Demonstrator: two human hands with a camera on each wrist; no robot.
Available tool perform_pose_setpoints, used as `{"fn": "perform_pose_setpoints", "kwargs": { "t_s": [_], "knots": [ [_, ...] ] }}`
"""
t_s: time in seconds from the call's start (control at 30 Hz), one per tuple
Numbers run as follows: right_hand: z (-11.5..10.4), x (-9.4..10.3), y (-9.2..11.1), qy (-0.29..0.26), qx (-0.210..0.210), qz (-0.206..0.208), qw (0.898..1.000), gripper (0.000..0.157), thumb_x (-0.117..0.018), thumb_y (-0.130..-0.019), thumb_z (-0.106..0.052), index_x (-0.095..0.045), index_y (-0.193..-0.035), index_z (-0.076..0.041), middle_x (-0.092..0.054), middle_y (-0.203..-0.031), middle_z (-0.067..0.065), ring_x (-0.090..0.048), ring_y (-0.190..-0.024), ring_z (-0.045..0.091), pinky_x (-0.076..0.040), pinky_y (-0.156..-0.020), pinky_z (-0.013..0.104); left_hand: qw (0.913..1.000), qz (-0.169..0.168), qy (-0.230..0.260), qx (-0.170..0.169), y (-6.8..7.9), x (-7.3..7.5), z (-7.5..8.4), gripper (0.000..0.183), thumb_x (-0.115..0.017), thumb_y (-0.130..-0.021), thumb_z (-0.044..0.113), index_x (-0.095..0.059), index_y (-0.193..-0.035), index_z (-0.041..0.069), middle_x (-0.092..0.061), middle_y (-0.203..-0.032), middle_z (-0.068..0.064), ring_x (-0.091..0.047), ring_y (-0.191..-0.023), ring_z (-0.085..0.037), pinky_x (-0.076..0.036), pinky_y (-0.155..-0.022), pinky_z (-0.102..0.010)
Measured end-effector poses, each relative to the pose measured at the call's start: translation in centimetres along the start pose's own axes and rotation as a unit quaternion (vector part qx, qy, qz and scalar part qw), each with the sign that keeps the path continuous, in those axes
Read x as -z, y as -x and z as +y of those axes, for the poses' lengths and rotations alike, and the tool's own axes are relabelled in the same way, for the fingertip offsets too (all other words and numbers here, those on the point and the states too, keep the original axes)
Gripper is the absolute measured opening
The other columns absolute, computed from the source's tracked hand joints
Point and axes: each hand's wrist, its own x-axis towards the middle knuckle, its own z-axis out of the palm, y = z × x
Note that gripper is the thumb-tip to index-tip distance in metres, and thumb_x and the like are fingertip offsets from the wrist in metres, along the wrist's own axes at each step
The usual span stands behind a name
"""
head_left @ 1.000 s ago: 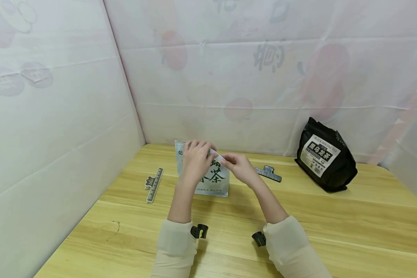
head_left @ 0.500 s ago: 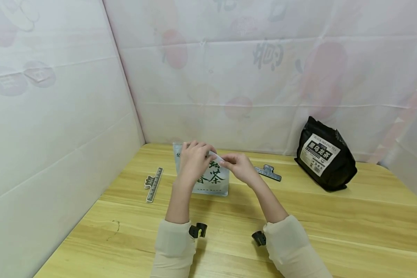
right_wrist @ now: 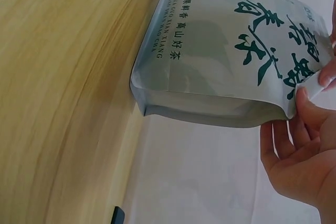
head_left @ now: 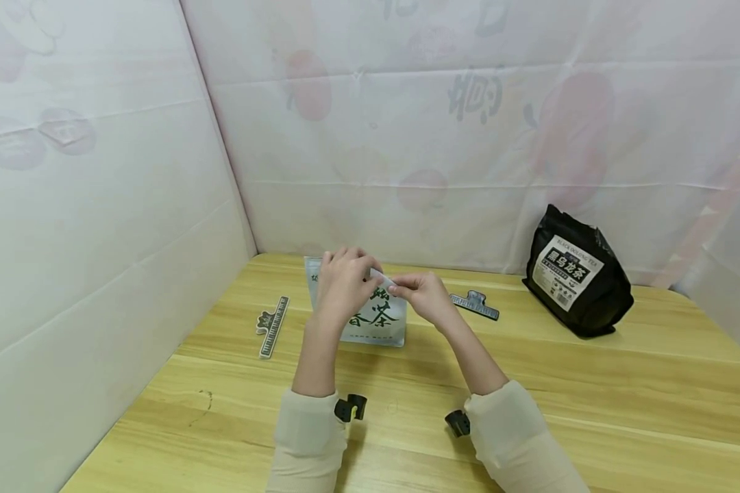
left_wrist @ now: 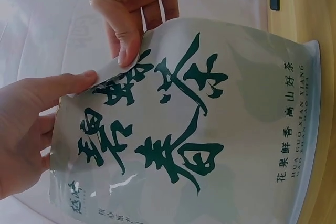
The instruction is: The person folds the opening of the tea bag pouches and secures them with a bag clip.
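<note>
A pale green-white tea pouch (head_left: 373, 332) with dark green lettering stands upright on the table in the head view. My left hand (head_left: 344, 284) holds its upper edge; in the left wrist view the thumb lies on the front and the other fingers are behind. At the upper right corner my right hand (head_left: 427, 298) pinches the edge between thumb and fingers. Between the two hands the top edge is folded over toward the front, as the tea pouch (left_wrist: 247, 108) shows close up. The right wrist view shows the pouch's gusseted side (right_wrist: 210, 109). Its back is hidden.
A flat clip (head_left: 274, 327) with a ruler-like bar lies left of the pouch. Another clip (head_left: 476, 305) lies to the right, behind the right hand. Farther right stands a black oolong tea bag (head_left: 580, 274) against the fabric backdrop (head_left: 370, 157) on the wooden table (head_left: 222, 411).
The pouch's upper left corner has dropped slightly and shifted left, and the left hand has moved a little left with it. The right hand has barely moved and still pinches the corner.
</note>
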Motion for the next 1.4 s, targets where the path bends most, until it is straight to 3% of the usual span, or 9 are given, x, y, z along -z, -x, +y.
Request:
{"fn": "perform_pose_setpoints", "kwargs": {
  "t_s": [0.13, 0.37, 0.53, 0.8, 1.2, 1.4],
  "knots": [
    [0.0, 0.1, 0.0, -0.01, -0.005, -0.01, 1.0, 0.023, -0.059, -0.075, -0.022, -0.063, -0.092, -0.008, -0.059, -0.092, 0.005, -0.056, -0.078, 0.014, -0.042, -0.072, 0.032, 1.0, 0.001, -0.008, -0.006, 0.1, 0.1, -0.1, 0.022, -0.063, -0.069, 0.037, -0.06, -0.083, 0.021, -0.051, -0.091, 0.007, -0.04, -0.084, -0.013, -0.026, -0.071, -0.03],
    [0.1, 0.3, 0.0, -0.018, -0.009, -0.027, 0.999, 0.024, -0.058, -0.075, -0.024, -0.063, -0.094, -0.01, -0.059, -0.093, 0.004, -0.054, -0.084, 0.014, -0.042, -0.072, 0.032, 0.9995, -0.013, -0.024, -0.011, 0.0, -0.1, -0.1, 0.02, -0.059, -0.07, 0.04, -0.062, -0.079, 0.023, -0.058, -0.076, 0.01, -0.043, -0.072, -0.011, -0.023, -0.065, -0.029],
    [0.2, 0.7, 0.0, -0.008, -0.005, -0.056, 0.998, 0.027, -0.056, -0.076, -0.029, -0.061, -0.097, -0.012, -0.057, -0.097, 0.002, -0.051, -0.091, 0.015, -0.039, -0.076, 0.035, 0.9999, -0.002, -0.014, -0.009, -0.1, -0.4, -0.2, 0.017, -0.061, -0.069, 0.038, -0.063, -0.076, 0.023, -0.058, -0.074, 0.01, -0.042, -0.067, -0.01, -0.023, -0.062, -0.029],
    [-0.4, 1.3, 0.2, 0.016, 0.008, -0.124, 0.992, 0.025, -0.048, -0.083, -0.012, -0.054, -0.107, -0.007, -0.053, -0.105, 0.008, -0.048, -0.094, 0.018, -0.038, -0.077, 0.037, 0.9997, 0.02, -0.008, -0.012, -0.2, -0.6, -0.3, 0.015, -0.063, -0.067, 0.037, -0.063, -0.075, 0.024, -0.057, -0.068, 0.011, -0.041, -0.062, -0.008, -0.021, -0.06, -0.028],
    [0.2, 0.9, -0.1, 0.065, 0.011, -0.063, 0.996, 0.02, -0.054, -0.08, -0.014, -0.061, -0.098, -0.009, -0.058, -0.095, 0.005, -0.052, -0.079, 0.015, -0.041, -0.063, 0.031, 0.9997, 0.015, 0.0, -0.017, -0.2, -0.6, -0.3, 0.015, -0.064, -0.066, 0.035, -0.063, -0.076, 0.023, -0.058, -0.071, 0.011, -0.04, -0.063, -0.008, -0.021, -0.061, -0.028],
    [0.3, 1.0, -0.1, 0.07, 0.016, -0.067, 0.995, 0.02, -0.053, -0.08, -0.014, -0.061, -0.098, -0.01, -0.059, -0.089, 0.003, -0.046, -0.064, 0.015, -0.036, -0.054, 0.027, 0.9994, -0.021, 0.008, -0.025, 0.0, -0.3, -0.5, 0.014, -0.055, -0.076, 0.034, -0.06, -0.083, 0.022, -0.056, -0.078, 0.012, -0.04, -0.072, -0.008, -0.021, -0.067, -0.029]
  ]
}}
